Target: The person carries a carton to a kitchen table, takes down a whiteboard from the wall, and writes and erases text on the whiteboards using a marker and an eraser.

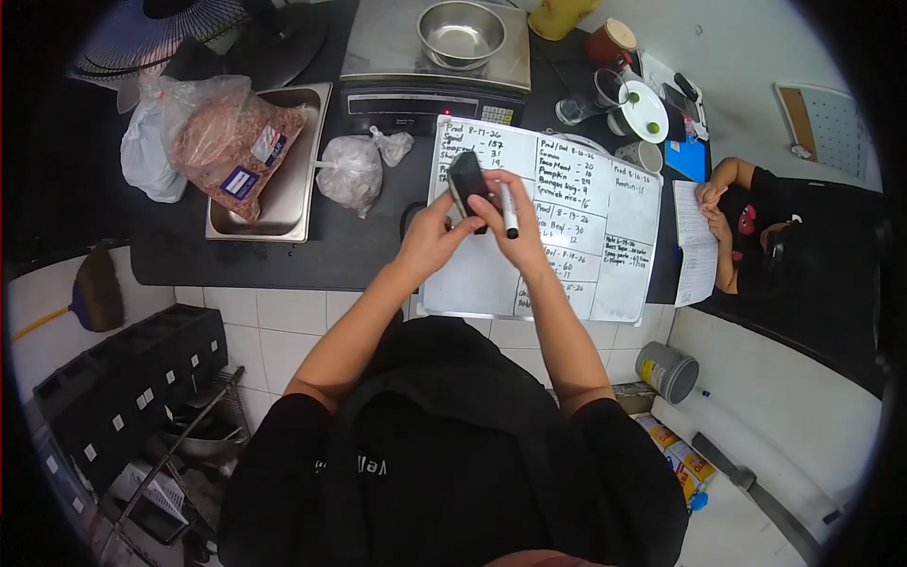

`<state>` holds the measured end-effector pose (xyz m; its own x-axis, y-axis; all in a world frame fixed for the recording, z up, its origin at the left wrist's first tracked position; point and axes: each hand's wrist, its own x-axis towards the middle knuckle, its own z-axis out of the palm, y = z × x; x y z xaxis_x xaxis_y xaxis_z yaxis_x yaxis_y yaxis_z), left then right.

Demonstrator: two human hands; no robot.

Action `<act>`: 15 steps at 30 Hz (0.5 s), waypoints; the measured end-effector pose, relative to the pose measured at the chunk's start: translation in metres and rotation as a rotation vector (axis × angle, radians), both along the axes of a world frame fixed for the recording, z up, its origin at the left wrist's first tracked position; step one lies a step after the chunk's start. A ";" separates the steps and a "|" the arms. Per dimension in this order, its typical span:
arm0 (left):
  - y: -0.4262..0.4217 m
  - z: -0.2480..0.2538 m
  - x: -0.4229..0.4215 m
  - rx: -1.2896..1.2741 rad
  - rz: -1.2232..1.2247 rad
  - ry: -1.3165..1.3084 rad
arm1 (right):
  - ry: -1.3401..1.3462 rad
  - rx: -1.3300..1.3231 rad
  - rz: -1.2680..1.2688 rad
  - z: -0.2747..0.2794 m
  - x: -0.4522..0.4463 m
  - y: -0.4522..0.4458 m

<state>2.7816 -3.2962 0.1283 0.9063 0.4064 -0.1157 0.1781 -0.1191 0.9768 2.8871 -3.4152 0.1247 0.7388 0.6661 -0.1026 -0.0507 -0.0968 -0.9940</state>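
Observation:
My left hand (435,234) is closed on a black oblong block (467,180) with a pale side edge, perhaps a whiteboard eraser. The fingers of my right hand (515,222) touch the block's other side, and a white whiteboard marker (507,203) with a black end is gripped in that hand. Beneath both hands lies a whiteboard (553,279), slightly turned on the dark table. Handwritten lists and dates in black fill its ruled sections; the hands and block cover part of the left column.
Left of the board are a knotted bag (348,175), a steel tray (283,222) and a bag of minced meat (227,142). Behind stands a scale (378,104) bearing a metal bowl (461,33). At right, another person's hands (715,213) rest by an open notebook (697,260).

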 end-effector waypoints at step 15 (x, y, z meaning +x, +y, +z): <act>0.012 -0.113 0.003 0.209 0.362 0.254 | -0.701 -0.684 -0.159 -0.009 0.089 -0.001</act>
<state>2.7845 -3.2846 0.0151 0.6559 0.7285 -0.1975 0.4739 -0.1939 0.8589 2.9761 -3.4162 0.1153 0.8552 0.5140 0.0666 0.4651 -0.7043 -0.5364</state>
